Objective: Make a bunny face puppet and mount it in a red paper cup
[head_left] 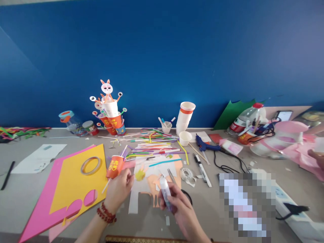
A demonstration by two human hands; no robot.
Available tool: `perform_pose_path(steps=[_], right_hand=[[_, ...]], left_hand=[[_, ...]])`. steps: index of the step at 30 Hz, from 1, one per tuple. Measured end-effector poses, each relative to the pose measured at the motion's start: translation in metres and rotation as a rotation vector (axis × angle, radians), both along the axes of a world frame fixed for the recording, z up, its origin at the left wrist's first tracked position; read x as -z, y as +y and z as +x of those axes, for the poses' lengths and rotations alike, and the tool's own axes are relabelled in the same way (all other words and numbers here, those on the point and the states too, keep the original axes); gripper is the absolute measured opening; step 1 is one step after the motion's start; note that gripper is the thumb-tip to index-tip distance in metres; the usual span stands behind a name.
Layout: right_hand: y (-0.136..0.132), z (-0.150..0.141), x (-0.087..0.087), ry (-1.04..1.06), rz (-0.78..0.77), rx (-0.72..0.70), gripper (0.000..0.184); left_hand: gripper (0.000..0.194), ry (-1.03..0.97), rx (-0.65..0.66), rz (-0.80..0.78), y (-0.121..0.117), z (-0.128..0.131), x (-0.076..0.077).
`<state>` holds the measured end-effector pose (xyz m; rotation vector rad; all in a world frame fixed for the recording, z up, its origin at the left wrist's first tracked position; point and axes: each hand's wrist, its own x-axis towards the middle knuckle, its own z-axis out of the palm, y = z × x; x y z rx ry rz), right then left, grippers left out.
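Observation:
My left hand (118,191), with a red bead bracelet at the wrist, is closed around a straw that carries an orange paper cup (115,166) tilted on its side. My right hand (177,206) is closed on a clear glue bottle (165,191), its tip pointing up toward the cup. Both hands hover over cut paper pieces (154,175) with a small yellow flower shape (140,174) at the table's front middle.
Yellow and pink foam sheets (71,189) with a tape ring (90,165) lie at left. Several coloured straws (152,145), stacked paper cups (185,116), a blue glue gun (204,144), a marker (202,166) and a power strip (291,206) crowd the grey table. A cup figure with a rabbit (109,113) stands at the back.

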<state>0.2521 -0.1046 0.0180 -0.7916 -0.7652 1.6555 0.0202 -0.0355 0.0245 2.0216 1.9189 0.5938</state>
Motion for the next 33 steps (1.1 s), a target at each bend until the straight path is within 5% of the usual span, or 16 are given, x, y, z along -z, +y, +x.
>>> perform_pose_path(steps=[6, 13, 22, 28, 33], right_hand=[[-0.005, -0.008, 0.007, -0.394, 0.251, -0.088, 0.035], [-0.004, -0.01, -0.007, -0.819, 0.551, 0.0, 0.034], [-0.006, -0.011, -0.018, -1.034, 0.613, 0.035, 0.034], [-0.004, -0.008, -0.023, -1.09, 0.607, -0.053, 0.029], [-0.002, -0.007, -0.02, -1.041, 0.587, -0.063, 0.022]], left_hand=[[0.032, -0.757, 0.162, -0.136, -0.009, 0.033, -0.035], [0.031, -1.024, 0.176, -0.171, -0.006, 0.061, -0.038], [0.03, -0.778, 0.189, 0.0, -0.011, 0.059, -0.037], [0.024, -0.45, 0.375, -0.045, -0.013, 0.055, -0.049], [0.022, -0.402, 0.439, -0.069, -0.019, 0.061, -0.053]])
